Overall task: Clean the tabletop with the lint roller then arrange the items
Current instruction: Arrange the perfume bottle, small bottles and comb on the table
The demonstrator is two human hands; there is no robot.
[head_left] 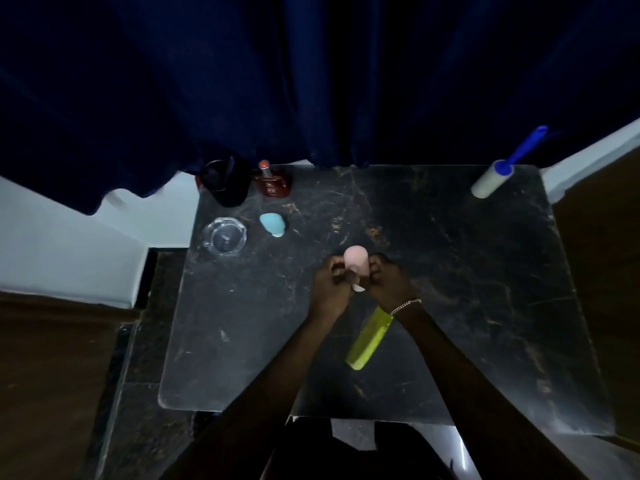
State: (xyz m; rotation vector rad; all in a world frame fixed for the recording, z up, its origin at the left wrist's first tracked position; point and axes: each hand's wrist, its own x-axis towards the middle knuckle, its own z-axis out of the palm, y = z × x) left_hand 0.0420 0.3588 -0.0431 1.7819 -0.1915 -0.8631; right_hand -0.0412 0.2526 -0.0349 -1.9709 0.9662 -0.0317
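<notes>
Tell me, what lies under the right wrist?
A yellow comb lies on the table there. The right wrist covers its far end, so that end cannot be seen.

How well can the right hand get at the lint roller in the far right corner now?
Probably yes, after letting go: the right hand and the left hand both hold the pink egg-shaped item. No object stands on the tabletop between the right hand and the lint roller.

Dark marbled table [450, 271]: left hand [330, 285] and right hand [388, 284] together hold a pink sponge [356, 263] above its middle. Yellow comb [367, 341] lies under the right wrist. Lint roller [493, 181] at far right corner; blue sponge [273, 223], glass ashtray [224, 235], red bottle [273, 183], black cup [225, 183] far left.
</notes>
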